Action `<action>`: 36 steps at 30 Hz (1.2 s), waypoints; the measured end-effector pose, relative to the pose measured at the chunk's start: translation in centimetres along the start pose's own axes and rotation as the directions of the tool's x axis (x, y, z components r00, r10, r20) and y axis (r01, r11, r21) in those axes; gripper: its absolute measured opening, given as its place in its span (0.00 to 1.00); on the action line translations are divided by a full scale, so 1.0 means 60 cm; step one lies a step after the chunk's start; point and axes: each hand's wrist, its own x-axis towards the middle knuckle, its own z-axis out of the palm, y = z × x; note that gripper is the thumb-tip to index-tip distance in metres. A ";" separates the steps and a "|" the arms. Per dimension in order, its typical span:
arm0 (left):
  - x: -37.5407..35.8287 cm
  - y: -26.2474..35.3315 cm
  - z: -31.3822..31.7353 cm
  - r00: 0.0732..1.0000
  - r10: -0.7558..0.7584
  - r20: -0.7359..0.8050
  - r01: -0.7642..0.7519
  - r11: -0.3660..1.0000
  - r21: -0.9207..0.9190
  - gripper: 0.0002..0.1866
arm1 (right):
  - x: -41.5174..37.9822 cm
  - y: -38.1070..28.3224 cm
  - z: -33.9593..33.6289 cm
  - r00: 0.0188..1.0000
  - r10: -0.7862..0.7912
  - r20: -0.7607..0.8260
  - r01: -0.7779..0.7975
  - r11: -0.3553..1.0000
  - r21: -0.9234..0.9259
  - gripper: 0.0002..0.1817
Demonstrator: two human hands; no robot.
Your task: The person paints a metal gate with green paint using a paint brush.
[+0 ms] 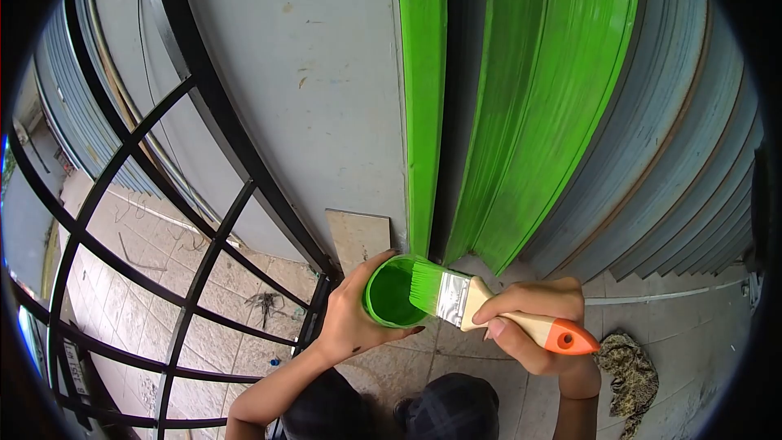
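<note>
Wide paintbrush (456,299), held in the right hand (533,322), was close to the camera. Its green-coated bristles dipped over the right rim of a small cup (393,292) of green paint, and its pale wooden handle, ending in an orange tip with a hole, pointed right and slightly down. Small marks on the metal band were too small to read. The right hand was closed around the handle, thumb below and fingers curled, its forearm rising from the lower right. The left hand (352,315) was curved around the cup's left side, dark paint spots on its skin, its forearm slanting up from the lower left. Just beyond the cup stood a bright green upright strip (423,98), with a green-painted curved panel (546,98) to its right and grey ridged metal (676,130) farther right. A black metal grid (189,305) spread across the left. A crumpled, mottled cloth (629,375) lay on the tiled floor (505,363).
</note>
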 end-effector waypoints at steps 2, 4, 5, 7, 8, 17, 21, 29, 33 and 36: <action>-0.001 0.005 0.000 1.000 -0.003 -0.022 0.003 1.000 0.014 0.48 | -0.005 0.013 0.009 0.995 0.096 -0.013 -0.094 0.991 0.091 0.05; -0.002 0.007 0.002 0.999 -0.001 -0.046 0.003 0.999 0.033 0.48 | -0.008 0.030 0.024 0.971 0.238 0.027 -0.238 0.948 0.210 0.05; -0.002 0.007 0.005 0.998 0.004 -0.060 -0.001 0.999 0.046 0.49 | -0.005 0.040 0.037 0.967 0.250 0.041 -0.252 0.935 0.250 0.05; -0.003 0.009 0.010 0.996 0.018 -0.091 -0.010 0.997 0.083 0.49 | -0.002 0.054 0.055 0.961 0.276 0.033 -0.273 0.919 0.283 0.07; -0.003 0.010 0.012 0.994 0.026 -0.109 -0.015 0.994 0.109 0.50 | 0.001 0.059 0.064 0.958 0.287 0.032 -0.283 0.910 0.302 0.08; -0.005 0.009 0.021 0.975 0.116 -0.190 -0.077 0.976 0.201 0.51 | -0.013 0.085 0.111 0.938 0.347 -0.022 -0.270 0.768 0.581 0.10; -0.004 0.007 0.023 0.977 0.109 -0.182 -0.068 0.974 0.218 0.51 | -0.028 0.086 0.117 0.925 0.368 -0.092 -0.244 0.762 0.599 0.12; -0.001 0.006 0.024 0.988 0.083 -0.134 -0.054 0.977 0.208 0.52 | -0.043 0.102 0.111 0.914 0.384 -0.129 -0.208 0.718 0.665 0.13; 0.001 0.006 0.023 0.990 0.067 -0.128 -0.041 0.980 0.192 0.52 | -0.068 0.122 0.114 0.910 0.397 -0.117 -0.194 0.659 0.727 0.12; 0.000 0.005 0.026 0.988 0.077 -0.134 -0.051 0.981 0.187 0.52 | -0.079 0.125 0.113 0.901 0.415 -0.127 -0.191 0.643 0.741 0.12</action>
